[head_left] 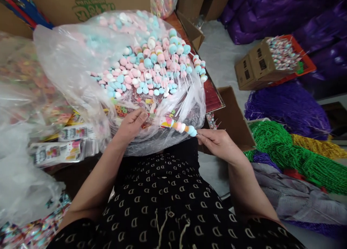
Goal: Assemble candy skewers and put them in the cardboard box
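Observation:
A marshmallow skewer (180,127) in pink, white, blue and orange pieces stretches between my hands over a clear plastic bag (151,146). My left hand (133,123) is closed, pinching the end of a clear printed wrapper (165,121) that covers the skewer's left end. At the other end, my right hand (217,142) pinches the skewer beside its last blue piece; the stick itself is hidden by my fingers. Beyond them lie loose marshmallows (127,70) and several finished-looking skewers (173,46) on white sticks. Fruit-coloured ring candies (121,110) sit near my left hand.
Printed wrappers (58,151) are stacked at the left by bags of candy. An open cardboard box (233,115) stands right of the red table edge (214,99). Farther right are a box of wrapped sweets (283,54) and green bead strings (271,138).

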Available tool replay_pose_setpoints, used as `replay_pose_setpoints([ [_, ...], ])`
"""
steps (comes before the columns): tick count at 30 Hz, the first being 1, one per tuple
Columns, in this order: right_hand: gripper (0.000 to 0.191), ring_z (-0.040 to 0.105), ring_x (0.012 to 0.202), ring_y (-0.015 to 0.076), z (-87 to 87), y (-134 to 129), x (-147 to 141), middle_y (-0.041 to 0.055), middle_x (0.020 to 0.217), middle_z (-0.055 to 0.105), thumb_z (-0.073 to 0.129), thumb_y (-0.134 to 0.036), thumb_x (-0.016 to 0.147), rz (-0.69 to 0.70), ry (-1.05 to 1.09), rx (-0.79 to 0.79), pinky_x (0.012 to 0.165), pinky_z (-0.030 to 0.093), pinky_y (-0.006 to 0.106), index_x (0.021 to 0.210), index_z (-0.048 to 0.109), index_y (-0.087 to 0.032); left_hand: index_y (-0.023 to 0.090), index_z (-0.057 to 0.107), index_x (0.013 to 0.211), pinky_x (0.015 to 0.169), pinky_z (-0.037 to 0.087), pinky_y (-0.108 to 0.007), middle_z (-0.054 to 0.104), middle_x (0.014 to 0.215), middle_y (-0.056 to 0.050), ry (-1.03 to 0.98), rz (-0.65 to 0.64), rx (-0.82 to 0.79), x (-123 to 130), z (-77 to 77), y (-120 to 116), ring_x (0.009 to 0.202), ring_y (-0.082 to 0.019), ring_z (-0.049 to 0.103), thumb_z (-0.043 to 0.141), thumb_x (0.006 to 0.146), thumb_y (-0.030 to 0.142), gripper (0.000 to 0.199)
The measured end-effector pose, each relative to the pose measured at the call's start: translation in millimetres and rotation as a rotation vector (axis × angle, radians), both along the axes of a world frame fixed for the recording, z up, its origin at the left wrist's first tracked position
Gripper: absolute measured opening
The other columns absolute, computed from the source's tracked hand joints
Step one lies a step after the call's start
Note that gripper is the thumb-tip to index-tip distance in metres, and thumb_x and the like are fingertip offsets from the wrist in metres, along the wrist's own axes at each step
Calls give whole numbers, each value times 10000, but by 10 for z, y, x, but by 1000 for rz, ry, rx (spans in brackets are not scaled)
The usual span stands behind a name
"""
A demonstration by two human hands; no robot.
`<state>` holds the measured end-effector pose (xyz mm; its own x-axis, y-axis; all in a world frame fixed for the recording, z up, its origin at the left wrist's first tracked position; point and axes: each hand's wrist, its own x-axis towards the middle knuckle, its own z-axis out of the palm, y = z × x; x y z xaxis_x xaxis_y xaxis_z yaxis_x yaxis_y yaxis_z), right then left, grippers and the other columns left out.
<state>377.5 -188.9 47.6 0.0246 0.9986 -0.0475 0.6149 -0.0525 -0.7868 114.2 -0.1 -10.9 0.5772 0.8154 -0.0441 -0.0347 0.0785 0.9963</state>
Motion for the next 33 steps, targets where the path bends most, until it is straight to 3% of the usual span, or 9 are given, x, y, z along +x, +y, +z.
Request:
replay_pose_setpoints([
  [3,210,619,581,137,-72,11,-40,-6,650,706,607,-381,985,-77,84,-1,598,451,242,918,716,-214,214,586,714,572,419,-276,541,658,12,84,-85,143,-7,70,-2,604,-140,505,649,923,632,471],
  [6,154,594,524,124,-173,46,-178,-21,605,700,661,-358,944,-162,145,38,569,445,237,891,704,-219,207,596,690,598,399,-291,557,642,3,152,-146,264,24,150,-20,618,-148,500,604,955,623,493],
  [8,159,577,503,120,-241,81,-282,-27,582,681,667,-358,930,-215,176,84,556,444,242,859,710,-224,208,618,699,623,411,-293,575,654,2,133,-116,278,61,187,-31,633,-146,506,626,954,599,467],
  [11,170,554,502,125,-335,149,-400,-21,597,673,710,-387,888,-327,231,147,555,453,266,846,745,-227,229,669,816,673,491,-294,668,810,-12,-70,-8,81,134,254,-52,712,-151,588,745,877,585,369],
  [14,189,532,519,133,-418,226,-498,-21,600,650,750,-412,847,-450,347,176,563,453,286,838,770,-224,283,694,1055,754,589,-355,733,1097,-61,-355,9,-209,216,355,-101,970,-229,709,736,824,701,479],
  [17,191,517,536,130,-472,296,-617,-27,605,630,739,-406,852,-501,464,169,574,449,287,846,778,-219,311,666,1190,864,619,-418,728,1182,-81,-467,24,-247,299,430,-178,1197,-289,690,688,823,763,583],
  [20,186,541,582,132,-478,328,-710,-17,662,659,711,-385,871,-466,489,166,616,472,289,878,786,-215,293,662,1144,875,623,-404,727,1008,-46,-394,100,-218,370,443,-226,1071,-255,725,777,812,658,506],
  [23,196,567,611,142,-458,312,-736,-8,687,676,699,-377,876,-402,464,135,635,484,291,929,800,-218,269,644,1057,835,621,-389,658,834,-10,-360,167,-242,424,430,-222,917,-218,720,748,862,607,404],
  [33,269,531,548,133,-510,355,-950,-31,611,607,659,-459,935,-431,581,132,604,473,292,992,780,-226,264,571,983,727,589,-338,610,845,-10,-352,124,-320,546,424,-337,869,-188,686,662,938,555,308],
])
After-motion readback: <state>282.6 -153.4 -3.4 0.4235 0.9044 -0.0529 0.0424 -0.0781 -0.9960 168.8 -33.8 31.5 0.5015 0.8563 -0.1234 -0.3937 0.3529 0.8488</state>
